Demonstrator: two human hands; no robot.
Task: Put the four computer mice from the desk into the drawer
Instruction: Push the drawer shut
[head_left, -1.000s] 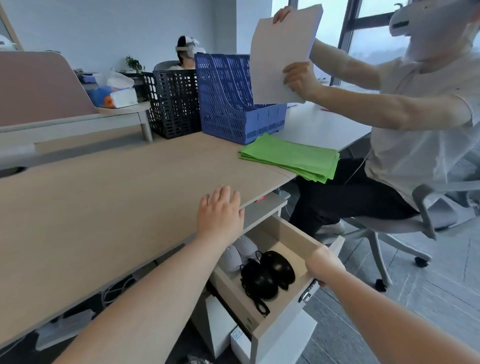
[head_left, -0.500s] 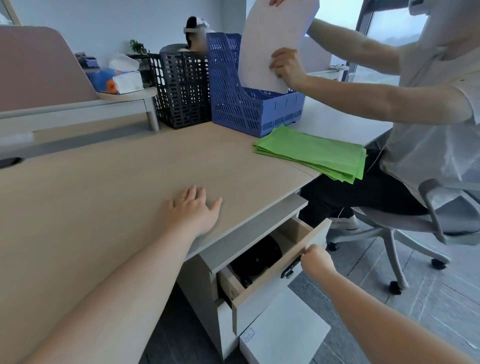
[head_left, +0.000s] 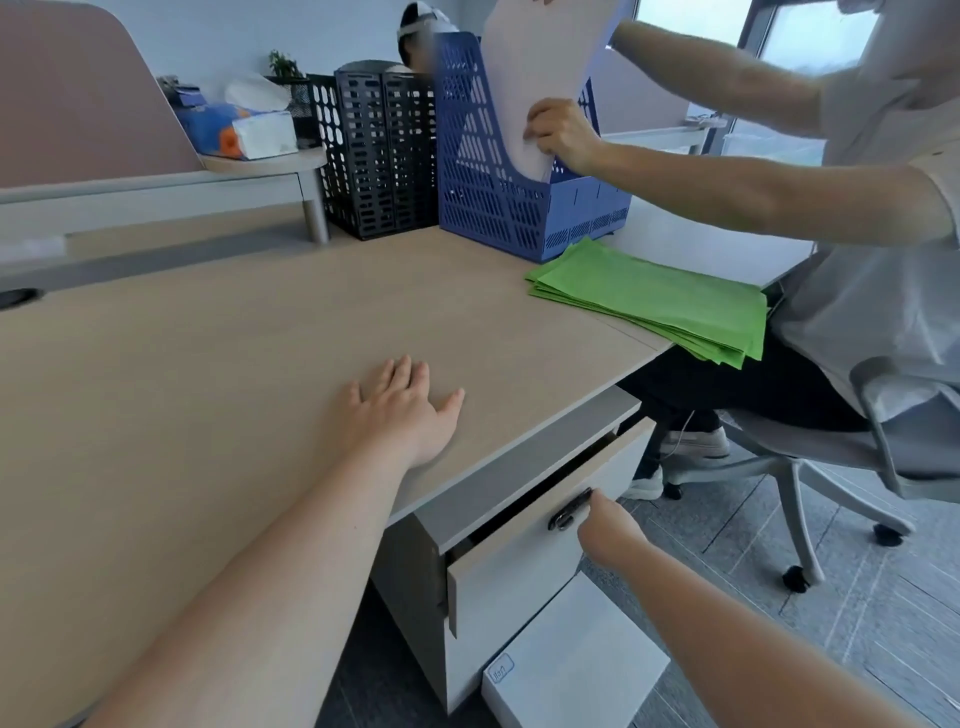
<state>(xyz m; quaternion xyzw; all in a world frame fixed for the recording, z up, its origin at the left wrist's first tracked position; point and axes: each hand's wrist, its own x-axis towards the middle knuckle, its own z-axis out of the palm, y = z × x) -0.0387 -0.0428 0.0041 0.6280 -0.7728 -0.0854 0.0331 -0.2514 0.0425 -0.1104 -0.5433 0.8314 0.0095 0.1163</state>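
Observation:
The white drawer (head_left: 524, 571) under the wooden desk (head_left: 218, 364) stands open by only a narrow dark gap. The mice inside it are hidden. My right hand (head_left: 610, 527) presses against the drawer front just beside its black handle (head_left: 570, 510), fingers curled. My left hand (head_left: 402, 410) lies flat on the desk top near its front edge, fingers spread, holding nothing. No mouse lies on the desk.
A person on a wheeled office chair (head_left: 841, 467) sits at the right, sliding a paper into a blue file rack (head_left: 498, 197). Green folders (head_left: 654, 301) lie at the desk corner. A black rack (head_left: 379, 156) stands behind. A white box (head_left: 576, 665) sits on the floor below the drawer.
The drawer has slid from wide open, with black and white mice showing, to nearly shut under my right hand. My left hand moved back from the desk edge onto the top.

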